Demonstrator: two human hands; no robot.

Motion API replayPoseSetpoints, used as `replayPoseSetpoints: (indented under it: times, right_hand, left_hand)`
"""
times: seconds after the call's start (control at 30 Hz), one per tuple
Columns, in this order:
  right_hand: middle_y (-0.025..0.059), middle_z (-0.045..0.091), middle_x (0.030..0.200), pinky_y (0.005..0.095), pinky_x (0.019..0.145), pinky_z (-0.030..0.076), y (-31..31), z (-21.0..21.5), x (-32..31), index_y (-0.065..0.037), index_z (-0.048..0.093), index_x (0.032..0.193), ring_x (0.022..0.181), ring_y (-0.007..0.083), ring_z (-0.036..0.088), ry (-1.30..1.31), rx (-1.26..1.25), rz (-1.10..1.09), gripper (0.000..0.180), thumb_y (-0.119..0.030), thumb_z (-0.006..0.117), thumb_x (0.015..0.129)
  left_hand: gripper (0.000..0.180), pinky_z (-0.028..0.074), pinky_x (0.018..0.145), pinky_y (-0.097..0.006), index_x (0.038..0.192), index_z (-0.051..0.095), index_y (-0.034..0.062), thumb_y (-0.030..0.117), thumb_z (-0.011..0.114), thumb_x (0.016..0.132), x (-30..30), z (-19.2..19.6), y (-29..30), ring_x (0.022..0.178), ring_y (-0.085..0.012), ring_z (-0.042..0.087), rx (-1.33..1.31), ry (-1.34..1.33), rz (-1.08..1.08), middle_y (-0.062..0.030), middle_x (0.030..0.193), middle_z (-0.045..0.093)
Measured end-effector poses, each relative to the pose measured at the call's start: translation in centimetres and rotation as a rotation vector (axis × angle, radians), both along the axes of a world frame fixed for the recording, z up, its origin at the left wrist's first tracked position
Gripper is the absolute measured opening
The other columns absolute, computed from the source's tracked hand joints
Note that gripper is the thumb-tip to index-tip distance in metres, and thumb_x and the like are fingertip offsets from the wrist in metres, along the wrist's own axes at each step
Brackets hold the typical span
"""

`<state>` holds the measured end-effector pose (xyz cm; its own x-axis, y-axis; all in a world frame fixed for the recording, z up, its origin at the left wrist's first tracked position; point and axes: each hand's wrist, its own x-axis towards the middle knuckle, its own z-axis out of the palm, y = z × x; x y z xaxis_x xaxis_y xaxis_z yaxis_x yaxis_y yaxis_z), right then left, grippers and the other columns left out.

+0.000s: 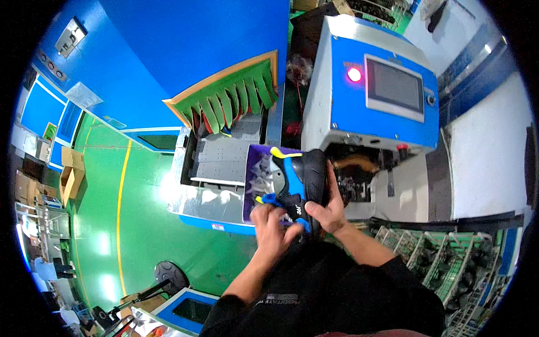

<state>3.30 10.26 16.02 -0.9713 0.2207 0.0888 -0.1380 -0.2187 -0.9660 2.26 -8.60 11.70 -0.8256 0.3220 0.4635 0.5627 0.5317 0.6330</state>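
A black and blue shoe (293,174) with a yellow tab at its top end is held up in front of me. My right hand (331,208) grips it along its right side, thumb across the front and fingers stretched along the dark edge. On the lower left, my left hand (270,227) has its fingers curled at the shoe's strap area, next to a bright blue piece (272,199). What the left fingertips pinch is partly hidden. Behind the shoe sits a purple box (250,168) with translucent pieces in it.
Left of the box, a conveyor (219,160) runs into a blue machine under a green strip curtain (230,98). At right stands a blue-and-white machine with a screen (394,87) and a lit red button (353,74). Wire racks (443,264) holding dark items are at lower right.
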Motion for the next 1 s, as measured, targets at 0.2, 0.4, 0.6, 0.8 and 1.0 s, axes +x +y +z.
replayPoseSetpoints:
  times: [0.2,0.4,0.6,0.8,1.0]
  right_hand:
    - [0.0277,0.051,0.145,0.039,0.113,0.04,5.6,2.0,7.7,0.005,0.018,0.161,0.132,0.0385,0.055,-0.034,0.587,0.006,0.109,-0.034,0.079,0.079]
    - [0.0141,0.056,0.142,0.0387,0.108,0.046,11.7,-3.7,13.4,-0.003,0.031,0.159,0.123,0.0256,0.059,-0.173,-0.037,-0.038,0.092,-0.018,0.079,0.082]
    - [0.0163,0.064,0.134,0.0447,0.099,0.055,14.7,-7.5,19.3,-0.002,0.051,0.144,0.116,0.0299,0.065,-0.123,-0.919,-0.177,0.069,-0.032,0.074,0.087]
    - [0.0154,0.043,0.157,0.039,0.119,0.034,16.3,-11.5,23.5,0.0,0.025,0.162,0.14,0.0265,0.047,-0.396,-0.405,0.056,0.106,-0.015,0.086,0.076]
    - [0.0149,0.05,0.151,0.0366,0.115,0.038,15.4,-8.1,20.1,0.001,0.027,0.161,0.135,0.0243,0.051,-0.419,-0.417,-0.206,0.097,-0.012,0.078,0.079]
  left_hand:
    - [0.038,0.047,0.06,-0.05,0.071,0.054,0.0057,0.033,0.07,0.092,3.4,-0.4,5.7,0.071,-0.0397,0.06,-0.04,-0.058,-0.068,-0.0147,0.075,0.053]
    - [0.031,0.046,0.057,-0.05,0.069,0.053,0.0029,0.014,0.048,0.097,6.5,-3.2,9.9,0.061,-0.0415,0.056,0.088,-0.112,-0.372,-0.0182,0.069,0.055]
    - [0.045,0.051,0.067,-0.042,0.082,0.068,-0.0041,0.032,0.053,0.104,3.6,-3.4,13.1,0.07,-0.0216,0.066,0.063,-0.958,0.018,-0.0117,0.074,0.07]
    - [0.05,0.046,0.074,-0.031,0.11,0.061,-0.0026,0.047,0.058,0.104,6.6,-4.0,14.0,0.085,-0.0115,0.053,0.201,-1.33,-0.425,-0.0007,0.095,0.061]
    - [0.037,0.046,0.062,-0.038,0.106,0.065,-0.0013,0.035,0.068,0.099,5.2,-5.6,13.4,0.062,-0.0248,0.054,-0.011,-0.791,-0.384,-0.0159,0.07,0.058]
